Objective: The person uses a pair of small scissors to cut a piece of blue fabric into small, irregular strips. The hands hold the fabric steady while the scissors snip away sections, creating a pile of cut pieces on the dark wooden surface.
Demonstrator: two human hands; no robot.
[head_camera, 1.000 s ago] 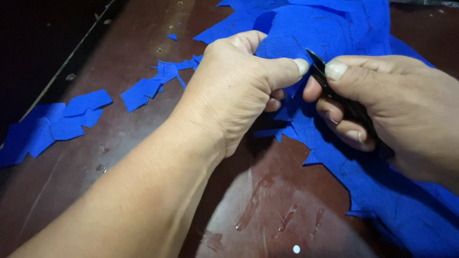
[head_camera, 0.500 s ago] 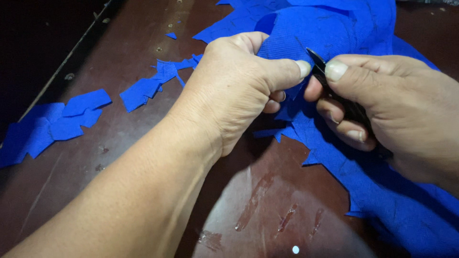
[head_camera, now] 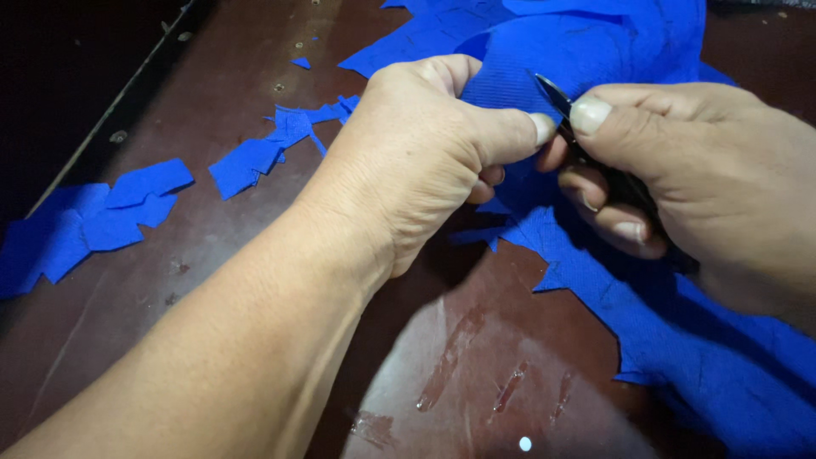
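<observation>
Head view looks down on two bare hands working close together over a big sheet of bright blue cloth [head_camera: 722, 340]. It lies on the right side of a dark brown, shiny tabletop [head_camera: 476, 374] and runs up to the far edge.

The left hand [head_camera: 416, 161] is curled shut on a bunched-up fold of the blue cloth. Its thumb presses flat on top and its fingers are tucked under. This lifts the fold off the tabletop and pulls it tight, so that a blade can get at it.

The right hand [head_camera: 697, 178] is closed around a small black cutting tool with thin pointed blades [head_camera: 557, 106]. The thumb rests on top of the tool and the fingers wrap under it. Most of the tool is hidden inside the hand, so only the tip shows. The tip touches the cloth just beside the left thumb. The two thumbs almost meet there. Holding so near the tip keeps it steady.

The near edge of the big sheet is jagged, with little points sticking out, as if bits were snipped off it.

Small blue cloth scraps [head_camera: 263, 149] lie on the tabletop to the left of the left hand, well apart from the big sheet. More blue scraps in a flat pile [head_camera: 93, 221] lie farther left, near the dark edge of the tabletop. They sit out of the way of the hands.
</observation>
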